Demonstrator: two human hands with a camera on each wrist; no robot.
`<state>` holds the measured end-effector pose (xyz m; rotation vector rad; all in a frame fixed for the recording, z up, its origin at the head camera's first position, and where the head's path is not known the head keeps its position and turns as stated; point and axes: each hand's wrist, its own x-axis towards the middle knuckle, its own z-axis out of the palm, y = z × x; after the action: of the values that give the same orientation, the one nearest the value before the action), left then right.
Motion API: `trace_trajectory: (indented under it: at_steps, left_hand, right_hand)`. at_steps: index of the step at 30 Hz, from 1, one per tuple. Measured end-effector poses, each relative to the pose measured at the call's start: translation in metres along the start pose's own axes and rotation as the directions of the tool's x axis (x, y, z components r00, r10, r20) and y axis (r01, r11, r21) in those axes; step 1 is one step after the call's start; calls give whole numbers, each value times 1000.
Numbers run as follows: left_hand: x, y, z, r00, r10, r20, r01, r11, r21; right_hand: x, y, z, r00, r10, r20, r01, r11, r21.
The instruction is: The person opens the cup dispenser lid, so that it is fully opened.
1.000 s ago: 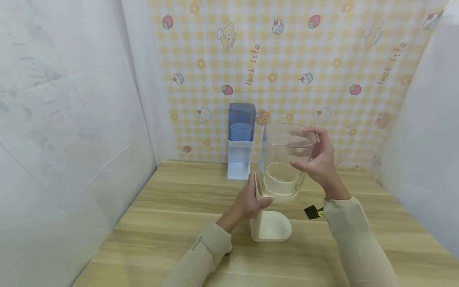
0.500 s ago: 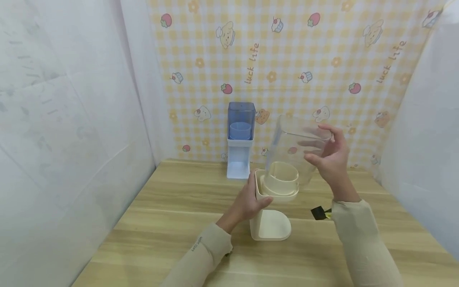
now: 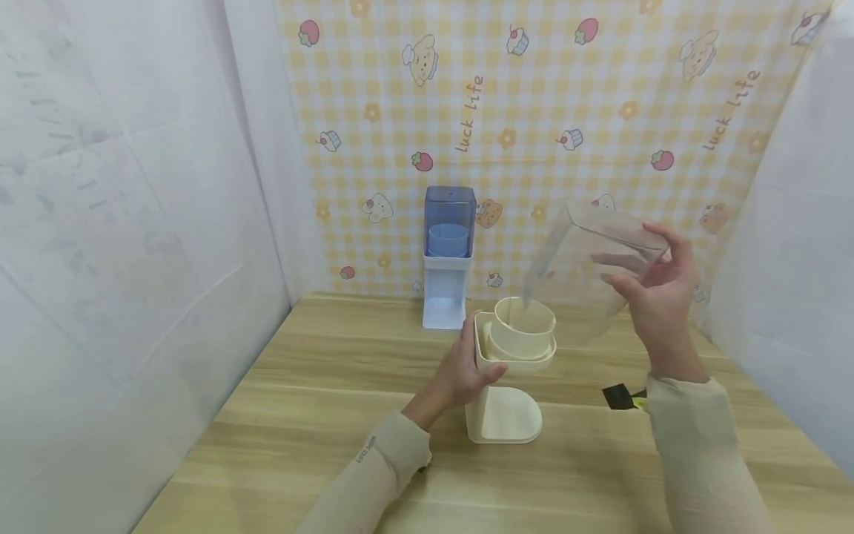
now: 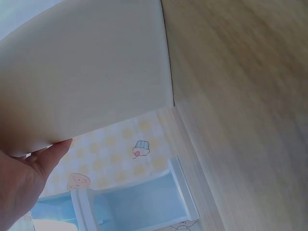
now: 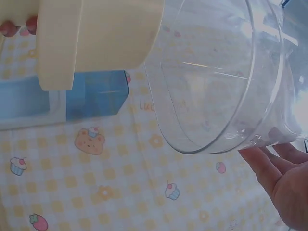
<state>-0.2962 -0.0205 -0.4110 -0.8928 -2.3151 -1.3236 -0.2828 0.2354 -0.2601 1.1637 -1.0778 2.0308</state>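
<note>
A cream dispenser stand (image 3: 514,363) with a round collar on top and a flat foot stands upright on the table. My left hand (image 3: 460,371) grips its upper tray from the left, thumb along the front. In the left wrist view the stand's back panel (image 4: 91,67) fills the upper left, with my fingertips at its edge. Up and to the right, my right hand (image 3: 663,297) holds a clear plastic container (image 3: 594,252), tilted and apart from the collar. The right wrist view shows the container's open rim (image 5: 192,150) facing the cream collar (image 5: 115,33).
Behind, against the patterned backdrop (image 3: 534,141), stands a similar blue and white dispenser (image 3: 448,259). A small black tag (image 3: 618,396) shows by the right sleeve over the wooden table (image 3: 300,430). White sheets (image 3: 133,222) border both sides.
The clear container has lifted off the cream collar and moved right, tilting, with my right hand holding it. My left hand keeps its grip on the stand.
</note>
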Motion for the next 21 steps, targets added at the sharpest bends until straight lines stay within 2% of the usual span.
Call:
trace_trajectory:
  at_steps: [10,21]
  left_hand:
    - [-2,-2,2,1000,-15,11,15,1000,-8]
    - [-1,1,1,1000,0,-8,0,1000,-8]
  right_hand:
    - [-7,-13,-24,995,-70,-71,68,997,-27]
    - [-19,-22,-43,995,-37,-98,31,998,-62]
